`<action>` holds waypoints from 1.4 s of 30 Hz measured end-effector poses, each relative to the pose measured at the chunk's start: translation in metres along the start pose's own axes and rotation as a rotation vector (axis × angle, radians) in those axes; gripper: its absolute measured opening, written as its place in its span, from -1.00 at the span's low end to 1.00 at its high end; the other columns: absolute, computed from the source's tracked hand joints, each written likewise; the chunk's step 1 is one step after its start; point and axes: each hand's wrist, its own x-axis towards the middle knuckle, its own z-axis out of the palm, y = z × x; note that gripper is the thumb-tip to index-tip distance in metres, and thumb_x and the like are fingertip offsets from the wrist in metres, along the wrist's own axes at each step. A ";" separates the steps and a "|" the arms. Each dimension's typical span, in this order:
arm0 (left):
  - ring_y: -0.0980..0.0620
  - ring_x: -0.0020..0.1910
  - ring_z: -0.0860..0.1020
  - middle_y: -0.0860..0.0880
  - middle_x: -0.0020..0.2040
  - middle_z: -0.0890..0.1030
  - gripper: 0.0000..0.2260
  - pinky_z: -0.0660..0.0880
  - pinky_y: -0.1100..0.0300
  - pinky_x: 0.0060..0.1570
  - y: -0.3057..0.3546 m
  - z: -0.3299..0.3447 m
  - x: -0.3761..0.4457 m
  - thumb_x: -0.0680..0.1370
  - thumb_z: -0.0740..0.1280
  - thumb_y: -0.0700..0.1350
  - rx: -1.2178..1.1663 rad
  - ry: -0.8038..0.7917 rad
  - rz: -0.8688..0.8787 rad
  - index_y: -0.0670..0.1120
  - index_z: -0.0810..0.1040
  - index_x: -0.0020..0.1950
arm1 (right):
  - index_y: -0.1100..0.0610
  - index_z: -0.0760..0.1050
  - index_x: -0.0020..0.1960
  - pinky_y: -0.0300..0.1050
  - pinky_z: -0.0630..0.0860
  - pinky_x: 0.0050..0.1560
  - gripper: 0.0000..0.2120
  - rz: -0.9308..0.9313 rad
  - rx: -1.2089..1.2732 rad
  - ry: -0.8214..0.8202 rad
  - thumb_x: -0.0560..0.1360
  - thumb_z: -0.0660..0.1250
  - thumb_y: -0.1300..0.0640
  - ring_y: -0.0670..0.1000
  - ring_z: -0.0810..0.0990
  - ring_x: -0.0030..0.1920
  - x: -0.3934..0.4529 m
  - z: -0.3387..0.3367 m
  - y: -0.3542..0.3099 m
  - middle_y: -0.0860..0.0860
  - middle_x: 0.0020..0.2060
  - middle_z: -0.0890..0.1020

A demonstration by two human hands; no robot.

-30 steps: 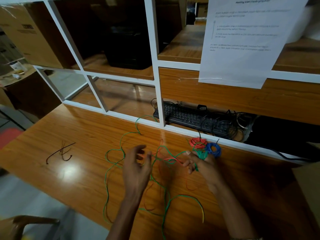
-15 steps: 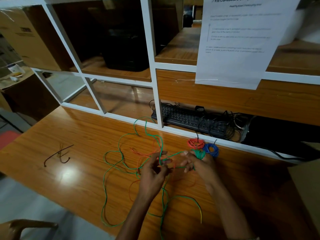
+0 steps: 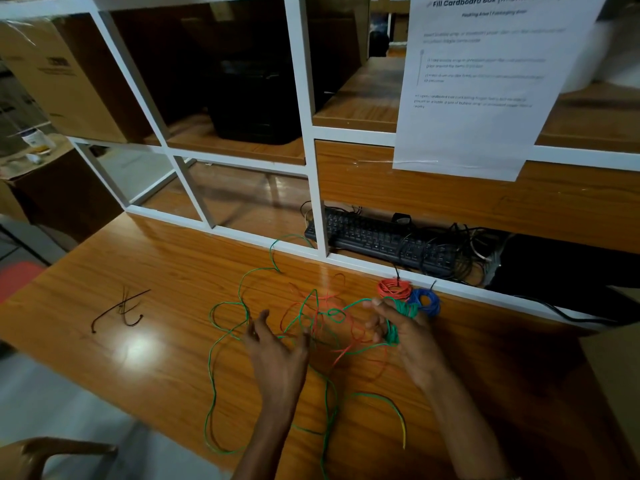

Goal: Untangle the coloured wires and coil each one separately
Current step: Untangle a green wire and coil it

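Holding a partly wound green coil in curled fingers, your right hand sits just in front of the finished red coil and blue coil. Your left hand hovers with fingers spread, gripping nothing, above the green wire tangled with red wire on the table.

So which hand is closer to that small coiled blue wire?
Right. The right hand lies just in front of the small coiled blue wire; the left hand sits farther left.
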 end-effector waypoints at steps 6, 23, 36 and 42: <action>0.20 -0.39 0.59 0.12 -0.37 0.63 -0.77 0.49 0.15 -0.32 0.039 0.005 -0.019 0.52 0.49 0.17 -0.141 -0.154 0.085 0.06 0.60 -0.19 | 0.28 0.70 0.06 -0.21 0.51 -0.35 -0.79 0.003 -0.090 -0.076 0.61 0.37 0.15 0.05 0.53 -0.44 -0.003 0.007 0.004 0.23 -0.28 0.63; 0.04 -0.45 0.65 0.05 -0.38 0.69 -0.56 0.61 0.02 -0.34 0.035 0.010 -0.012 0.66 0.22 0.26 -0.104 -0.438 0.081 -0.02 0.63 -0.20 | 0.25 0.64 -0.18 -0.07 0.53 -0.36 -0.81 -0.078 -0.376 0.058 0.59 0.40 0.22 0.15 0.61 -0.51 0.007 0.018 0.023 0.16 -0.40 0.69; 0.06 -0.42 0.67 0.10 -0.28 0.72 -0.76 0.62 -0.08 -0.29 0.020 -0.006 -0.009 0.68 0.33 0.10 -0.198 -0.284 0.053 0.03 0.65 -0.11 | 0.26 0.62 -0.15 -0.12 0.50 -0.42 -0.84 -0.099 -0.394 0.021 0.60 0.39 0.24 0.09 0.53 -0.58 0.004 0.017 0.028 0.19 -0.40 0.68; 0.02 -0.45 0.67 0.11 -0.26 0.73 -0.87 0.59 0.04 -0.34 0.019 -0.007 -0.004 0.66 0.37 0.10 -0.225 -0.261 0.004 0.07 0.64 0.07 | 0.39 0.61 -0.05 -0.13 0.47 -0.44 -0.83 -0.102 -0.331 -0.071 0.60 0.39 0.26 0.09 0.49 -0.56 -0.001 0.015 0.013 0.20 -0.39 0.67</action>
